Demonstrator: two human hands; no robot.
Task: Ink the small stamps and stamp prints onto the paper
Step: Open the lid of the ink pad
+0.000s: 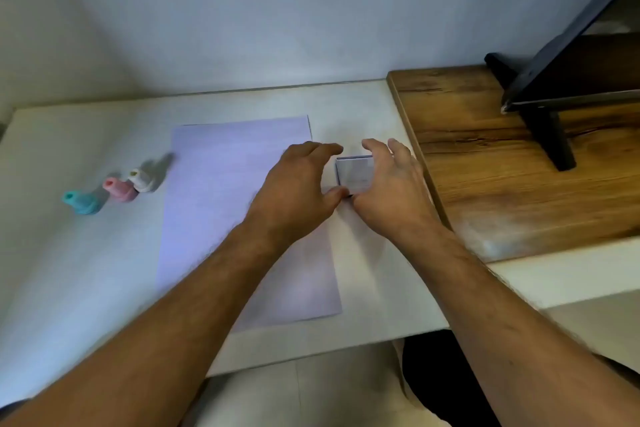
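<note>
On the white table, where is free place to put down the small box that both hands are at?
Free: the white table in front of the three stamps, left of the paper; also the strip behind the paper, by the wall. Crowded: the narrow gap between paper and wooden board, where the left hand, right hand and box sit.

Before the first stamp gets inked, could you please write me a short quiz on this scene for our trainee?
1. True or false: the paper already carries stamped prints.
2. Which stamp stands nearest the paper? A) teal stamp B) pink stamp C) white stamp
3. What do the left hand and right hand meet around, and where does it sit?

Key
1. False: the sheet looks blank.
2. C
3. The small square ink pad case, on the white table between the paper's right edge and the wooden board.
</note>
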